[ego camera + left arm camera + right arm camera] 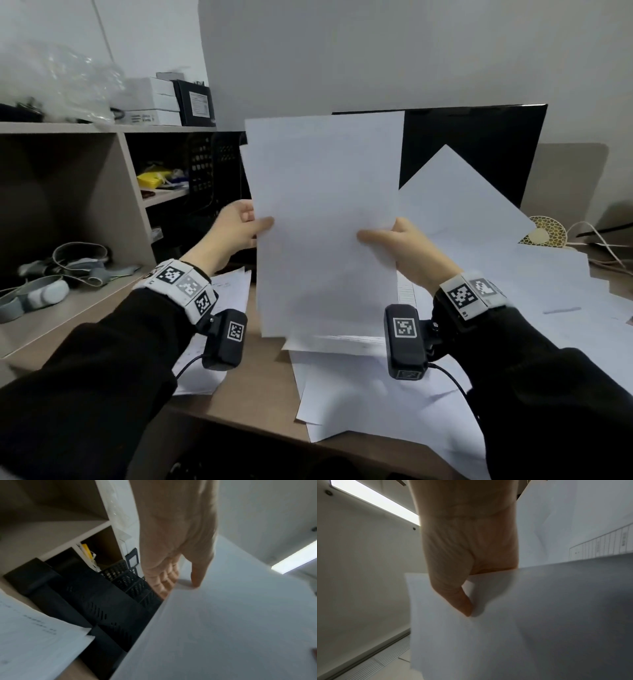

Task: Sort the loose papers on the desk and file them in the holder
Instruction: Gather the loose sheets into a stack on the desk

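Observation:
I hold a white sheaf of papers [325, 219] upright above the desk. My left hand [239, 228] pinches its left edge, thumb on the front and fingers behind. My right hand [397, 246] pinches the right edge the same way, and a second tilted sheet [459, 205] fans out behind it. The left wrist view shows the left hand [173, 577] with its thumb on the paper [231, 628]. In the right wrist view the right hand [467, 588] presses its thumb on the sheet [522, 628]. A black perforated file holder [212, 168] stands behind my left hand, also visible as the holder [120, 601].
More loose papers [370, 383] lie spread over the desk, right and left of the held sheaf. A black monitor [479, 144] stands behind. Beige shelves [68, 178] on the left carry grey straps, boxes and a yellow item. A round patterned fan [544, 233] sits at right.

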### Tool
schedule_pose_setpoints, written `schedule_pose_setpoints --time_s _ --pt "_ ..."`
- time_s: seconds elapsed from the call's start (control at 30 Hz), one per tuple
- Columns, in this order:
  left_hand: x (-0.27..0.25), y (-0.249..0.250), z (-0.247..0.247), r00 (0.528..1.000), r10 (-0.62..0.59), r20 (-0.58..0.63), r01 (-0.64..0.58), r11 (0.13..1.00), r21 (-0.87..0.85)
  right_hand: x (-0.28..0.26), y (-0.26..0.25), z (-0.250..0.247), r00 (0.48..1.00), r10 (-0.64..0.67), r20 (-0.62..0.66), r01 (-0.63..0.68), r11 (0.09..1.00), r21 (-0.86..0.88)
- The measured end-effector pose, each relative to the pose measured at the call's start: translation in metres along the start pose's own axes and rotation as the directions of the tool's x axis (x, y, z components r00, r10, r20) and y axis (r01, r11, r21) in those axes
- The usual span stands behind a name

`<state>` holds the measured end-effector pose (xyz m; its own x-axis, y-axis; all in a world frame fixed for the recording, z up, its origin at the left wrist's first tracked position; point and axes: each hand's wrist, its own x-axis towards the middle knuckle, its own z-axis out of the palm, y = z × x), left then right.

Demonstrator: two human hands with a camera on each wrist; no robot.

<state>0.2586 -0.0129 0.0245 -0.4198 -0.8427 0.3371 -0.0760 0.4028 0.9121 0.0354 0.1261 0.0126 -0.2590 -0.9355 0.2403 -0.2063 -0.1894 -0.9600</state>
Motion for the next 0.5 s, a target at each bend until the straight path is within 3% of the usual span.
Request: schedule_pose_setpoints --time_s 0.07,0.2,0.4,0.5 --pt "-0.004 -0.001 -0.016 0.998 0.014 -0.056 -0.013 1.000 0.003 0.004 0.000 0.008 0.997 -0.042 -0.066 0.043 0.999 0.006" --pt "-0.016 0.002 -0.035 0.997 0.050 -0.059 -0.046 0.996 0.073 0.014 0.008 0.021 0.968 -0.060 -0.243 0.061 0.998 -0.007" --pt "-0.021 0.002 -0.051 0.991 0.065 -0.114 -0.043 0.982 0.186 0.023 0.020 0.040 0.959 -0.034 -0.283 0.023 0.999 -0.043" --pt "-0.025 -0.001 -0.062 0.994 -0.008 -0.113 0.030 0.981 0.192 0.027 0.019 0.049 0.946 -0.035 -0.323 0.015 0.998 -0.065"
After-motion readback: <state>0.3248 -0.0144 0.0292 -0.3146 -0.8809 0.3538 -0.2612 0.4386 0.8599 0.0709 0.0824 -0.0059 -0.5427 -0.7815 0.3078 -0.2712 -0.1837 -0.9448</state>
